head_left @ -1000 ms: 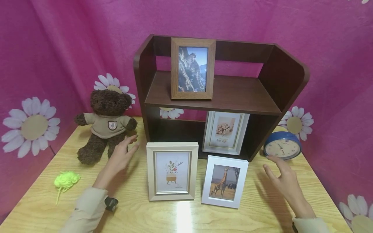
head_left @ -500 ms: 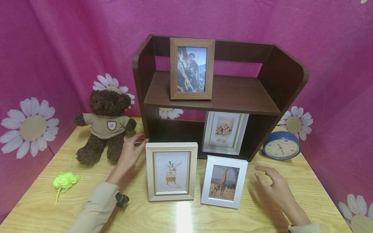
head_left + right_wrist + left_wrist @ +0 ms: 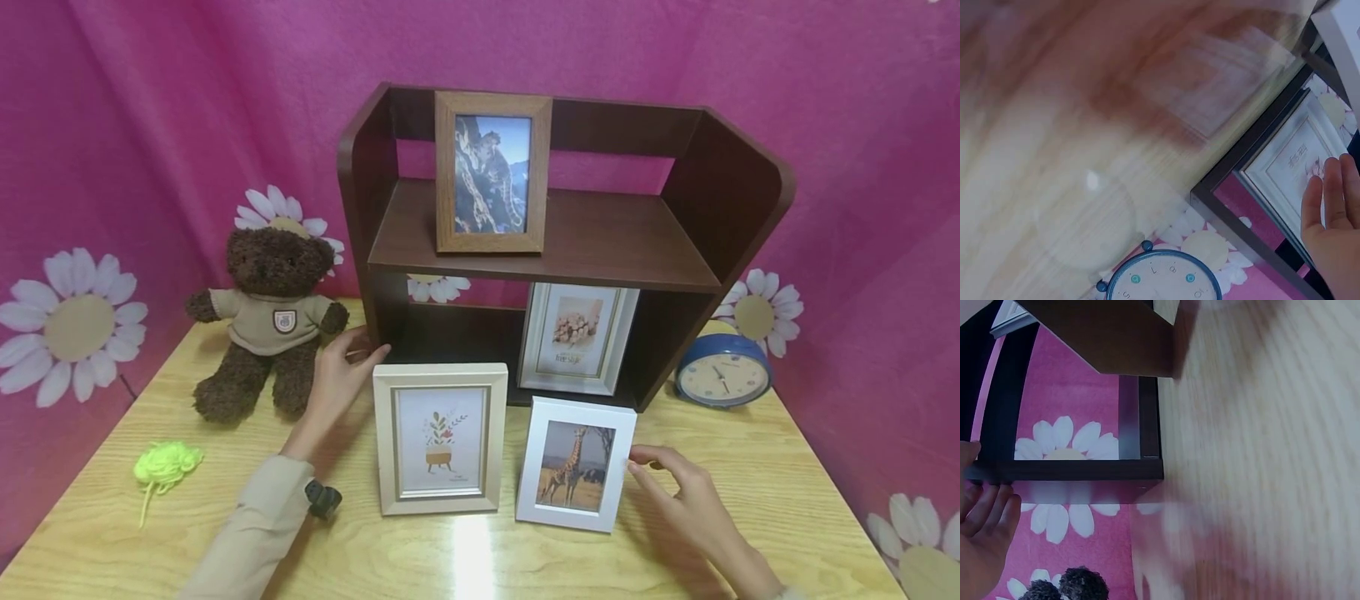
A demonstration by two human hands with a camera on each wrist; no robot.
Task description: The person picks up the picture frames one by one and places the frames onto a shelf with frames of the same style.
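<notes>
My left hand grips the left side panel of a dark brown shelf. In the left wrist view its thumb and fingers lie on opposite faces of that panel. My right hand has its fingertips at the right edge of a white picture frame with a giraffe photo. The right wrist view shows these fingers fairly straight. Between the hands stands a cream picture frame with a potted-plant print, upright before the shelf.
A wooden picture frame stands on the upper shelf, and a silvery-white one on the lower. A brown teddy bear and lime-green yarn are at the left. To the right sits a blue alarm clock. Pink curtain hangs behind.
My left hand has moved right from beside the teddy bear to the shelf's side panel and taken hold. My right hand has moved left and down from near the clock to the giraffe frame.
</notes>
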